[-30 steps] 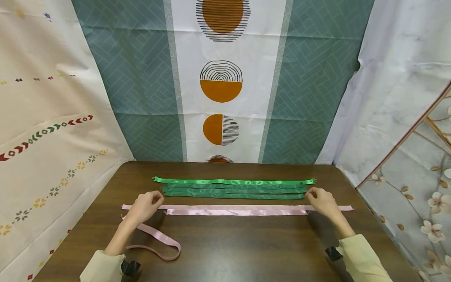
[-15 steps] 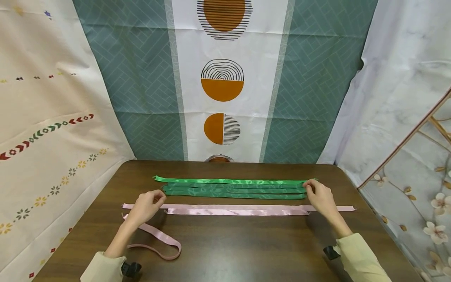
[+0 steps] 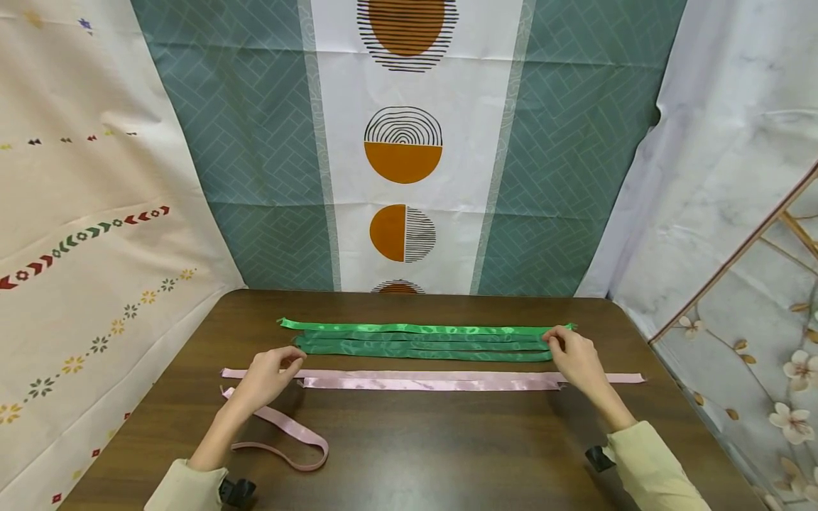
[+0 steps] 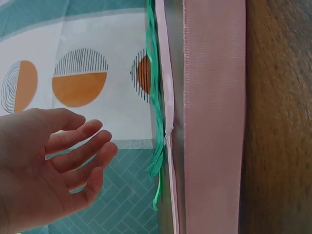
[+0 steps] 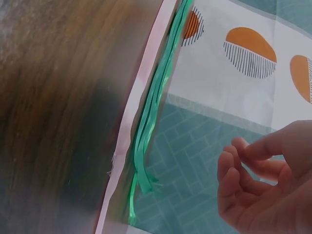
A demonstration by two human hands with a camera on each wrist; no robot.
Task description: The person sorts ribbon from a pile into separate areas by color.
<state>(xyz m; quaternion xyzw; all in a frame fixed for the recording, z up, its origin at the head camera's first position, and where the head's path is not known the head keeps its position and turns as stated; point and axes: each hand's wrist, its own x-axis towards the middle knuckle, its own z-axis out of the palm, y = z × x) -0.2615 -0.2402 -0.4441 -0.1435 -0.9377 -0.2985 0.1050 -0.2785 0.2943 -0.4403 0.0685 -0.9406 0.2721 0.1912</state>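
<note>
A bright green ribbon [image 3: 409, 328] lies across the table behind several darker green ribbons [image 3: 422, 346]. Nearer the front are pale pink ribbons [image 3: 428, 384] laid parallel to them. My left hand [image 3: 263, 376] hovers by the left ends of the rows, fingers loosely bent; in the left wrist view the palm [image 4: 39, 170] holds nothing. At the opposite end my right hand [image 3: 578, 360] overlaps the green ribbon ends in the head view. The right wrist view shows its thumb and fingertips [image 5: 239, 151] drawn close, apart from the ribbons and with nothing visible between them.
One more pink ribbon [image 3: 297, 431] loops loosely on the brown table [image 3: 447, 447], partly behind my left forearm. A patterned cloth [image 3: 409, 213] hangs behind the table, with a cream cloth [image 3: 96, 248] on the left and a floral one [image 3: 735, 284] on the right.
My right hand has shifted a little left and away from me, over the right ends of the green ribbons. My left hand has drifted slightly right. The ribbons lie as before.
</note>
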